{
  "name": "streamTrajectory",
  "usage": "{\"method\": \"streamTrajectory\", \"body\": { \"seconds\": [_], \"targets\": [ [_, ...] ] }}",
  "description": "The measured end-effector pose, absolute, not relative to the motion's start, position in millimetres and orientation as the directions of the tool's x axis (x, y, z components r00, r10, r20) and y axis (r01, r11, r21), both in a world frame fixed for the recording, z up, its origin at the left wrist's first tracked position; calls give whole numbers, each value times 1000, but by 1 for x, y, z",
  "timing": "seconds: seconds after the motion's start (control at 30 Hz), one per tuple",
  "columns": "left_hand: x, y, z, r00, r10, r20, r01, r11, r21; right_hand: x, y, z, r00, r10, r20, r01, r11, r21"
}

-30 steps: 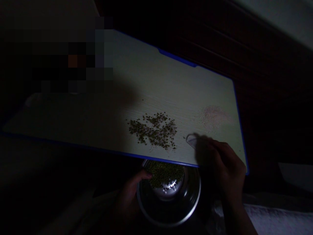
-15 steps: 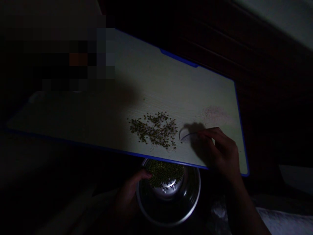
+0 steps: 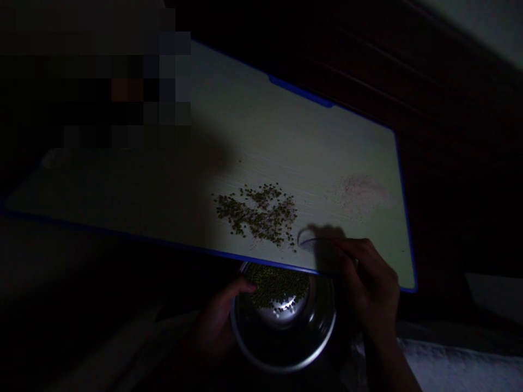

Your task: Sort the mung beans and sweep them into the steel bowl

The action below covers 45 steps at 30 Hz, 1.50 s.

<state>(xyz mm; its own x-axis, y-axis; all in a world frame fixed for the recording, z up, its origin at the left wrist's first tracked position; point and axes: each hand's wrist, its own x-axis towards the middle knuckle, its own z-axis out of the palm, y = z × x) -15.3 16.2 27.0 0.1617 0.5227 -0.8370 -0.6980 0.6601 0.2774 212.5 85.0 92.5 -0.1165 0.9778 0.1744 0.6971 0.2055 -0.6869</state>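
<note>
At the lower right, the right fingers [image 3: 351, 247] are clenched on a thin clear curved piece [image 3: 316, 240], which is held tilted with its edge at the white tabletop [image 3: 286, 136], just beside scattered mung beans [image 3: 255, 215]. At the lower centre, the left fingers [image 3: 243, 286] are curled at the rim of a steel bowl [image 3: 284, 369], their tips resting just beside a heap of green beans [image 3: 278, 288] held inside it. The bowl is placed below the tabletop's blue edge [image 3: 265, 261], its far part hidden beneath that edge. The scattered beans are spread in a loose patch on the surface, well left of a faint pink powder patch [image 3: 362, 193]. Pale fabric [image 3: 457, 365] is seen beyond the right forearm, and the upper left is blurred out.
</note>
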Motion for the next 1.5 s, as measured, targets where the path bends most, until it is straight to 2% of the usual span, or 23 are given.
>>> {"method": "streamTrajectory", "body": {
  "seconds": [0.07, 0.17, 0.23, 0.4, 0.53, 0.83, 1.13, 1.37, 1.5],
  "targets": [
    [-16, 18, 27, 165, 485, -859, -708, 665, 240, 209, 89, 90, -120, 977, 174, 686, 209, -697],
    [-15, 22, 33, 226, 403, -887, -734, 669, 116, 208, 94, 90, -148, 976, 158, 665, 217, -715],
    [-13, 26, 39, 230, 414, -881, -769, 632, 95, 208, 95, 91, -167, 974, 150, 655, 224, -722],
    [-10, 30, 48, 220, 509, -832, -817, 562, 128, 210, 93, 90, -209, 969, 130, 641, 236, -730],
    [-12, 29, 47, 243, 467, -850, -785, 609, 111, 210, 89, 91, -228, 966, 121, 631, 241, -737],
    [-17, 28, 43, 202, 477, -855, -798, 587, 139, 216, 78, 92, -183, 975, 128, 631, 216, -745],
    [-13, 28, 37, 246, 444, -862, -779, 620, 97, 207, 72, 91, -185, 975, 125, 640, 216, -738],
    [-14, 26, 31, 243, 441, -864, -768, 631, 106, 210, 74, 90, 36, 970, 242, 743, 136, -656],
    [-15, 27, 30, 228, 455, -861, -769, 626, 127, 203, 65, 92, -10, 972, 235, 753, 162, -638]
  ]
}}
